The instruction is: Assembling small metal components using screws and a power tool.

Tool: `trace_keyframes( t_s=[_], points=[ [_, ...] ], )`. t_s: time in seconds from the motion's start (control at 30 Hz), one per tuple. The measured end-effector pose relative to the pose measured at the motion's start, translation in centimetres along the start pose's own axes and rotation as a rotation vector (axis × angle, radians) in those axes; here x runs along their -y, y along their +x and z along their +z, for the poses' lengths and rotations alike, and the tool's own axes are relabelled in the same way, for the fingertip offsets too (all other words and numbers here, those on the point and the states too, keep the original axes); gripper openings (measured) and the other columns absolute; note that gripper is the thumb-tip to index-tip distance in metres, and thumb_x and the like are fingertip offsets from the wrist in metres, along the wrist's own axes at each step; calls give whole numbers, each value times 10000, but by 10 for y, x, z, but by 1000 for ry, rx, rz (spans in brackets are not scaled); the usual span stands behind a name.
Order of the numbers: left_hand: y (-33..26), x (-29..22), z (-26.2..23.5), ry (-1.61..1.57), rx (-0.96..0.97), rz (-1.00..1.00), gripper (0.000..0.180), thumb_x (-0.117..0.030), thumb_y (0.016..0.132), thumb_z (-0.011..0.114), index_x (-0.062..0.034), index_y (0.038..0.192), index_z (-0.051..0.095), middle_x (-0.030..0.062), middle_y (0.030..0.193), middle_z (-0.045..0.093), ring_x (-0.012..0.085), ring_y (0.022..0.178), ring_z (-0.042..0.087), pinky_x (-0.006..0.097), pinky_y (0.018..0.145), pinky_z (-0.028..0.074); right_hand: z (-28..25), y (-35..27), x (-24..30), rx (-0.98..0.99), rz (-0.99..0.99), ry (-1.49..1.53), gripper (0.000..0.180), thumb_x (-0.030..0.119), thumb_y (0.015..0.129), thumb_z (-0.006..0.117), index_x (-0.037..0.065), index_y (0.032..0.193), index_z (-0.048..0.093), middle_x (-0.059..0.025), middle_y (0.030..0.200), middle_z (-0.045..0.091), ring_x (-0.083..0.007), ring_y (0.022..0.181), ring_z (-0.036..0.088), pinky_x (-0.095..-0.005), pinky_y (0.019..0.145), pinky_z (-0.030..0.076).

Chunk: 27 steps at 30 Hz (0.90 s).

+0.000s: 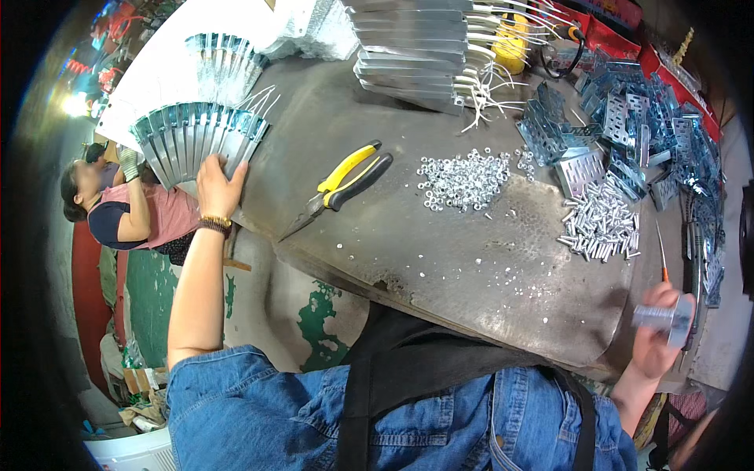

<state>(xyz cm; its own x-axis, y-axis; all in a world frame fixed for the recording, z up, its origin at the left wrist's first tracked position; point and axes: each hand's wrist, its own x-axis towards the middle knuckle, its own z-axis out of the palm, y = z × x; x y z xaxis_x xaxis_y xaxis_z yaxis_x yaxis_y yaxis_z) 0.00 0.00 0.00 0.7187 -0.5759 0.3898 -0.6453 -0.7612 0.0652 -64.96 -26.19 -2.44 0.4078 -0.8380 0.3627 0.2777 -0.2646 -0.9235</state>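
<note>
My left hand [220, 187] reaches to the near end of a fan of long metal strips [182, 145] on a white sheet at the table's left. Its thumb and fingers close around the end of the rightmost strip; thin white wires come off the far ends there. At the table's right edge my right hand [658, 345] holds up a small bent metal bracket [666, 318], smeared by motion, between thumb and fingers. A heap of blue-tinted, perforated metal brackets [628, 118] lies beyond it. Closer in is a pile of small silver screws or rivets [601, 221].
Yellow-and-black pliers [338, 184] lie mid-table, left of a pile of nuts [465, 179]. Stacked metal panels with white wires [412, 55] stand at the back. A thin orange-handled tool [664, 259] is near the right edge. Another person [145, 208] works beyond the left side.
</note>
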Motion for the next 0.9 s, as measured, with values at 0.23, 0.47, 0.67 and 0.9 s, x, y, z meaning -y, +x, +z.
trace_keyframes(
  t_s=[0.23, 0.47, 0.67, 0.9],
  points=[
    [-14, 49, 25, -83, -74, -55, 490, -274, 786, 717, -55, 1118, 430, 231, 987, 605, 437, 915, 581, 493, 793, 451, 60, 29, 14, 456, -88, -504, 245, 177, 609, 696, 42, 793, 608, -80, 827, 644, -245, 778, 562, -356, 714, 446],
    [18, -62, -33, 78, -429, 471, 554, -209, 765, 722, -38, 1235, 483, 190, 1172, 537, 352, 1145, 469, 427, 976, 373, 52, 23, 12, 456, -218, -824, 267, 150, 589, 696, 46, 826, 631, -67, 808, 606, -261, 764, 554, -357, 689, 421],
    [87, -262, -116, -397, -548, 897, 508, -293, 825, 680, -43, 1239, 526, 130, 1274, 531, 278, 1217, 468, 359, 1028, 342, 46, 21, 10, 479, -305, -836, 290, 217, 626, 724, 38, 827, 615, -73, 812, 603, -263, 773, 554, -358, 690, 407],
    [135, -307, -135, -270, 1, 769, 769, -486, 773, 688, -4, 1326, 458, 183, 1285, 504, 281, 1216, 466, 341, 1016, 369, 44, 19, 15, 436, -316, -752, 289, 239, 677, 730, 42, 862, 630, -73, 817, 608, -261, 774, 565, -360, 703, 412]
  ],
)
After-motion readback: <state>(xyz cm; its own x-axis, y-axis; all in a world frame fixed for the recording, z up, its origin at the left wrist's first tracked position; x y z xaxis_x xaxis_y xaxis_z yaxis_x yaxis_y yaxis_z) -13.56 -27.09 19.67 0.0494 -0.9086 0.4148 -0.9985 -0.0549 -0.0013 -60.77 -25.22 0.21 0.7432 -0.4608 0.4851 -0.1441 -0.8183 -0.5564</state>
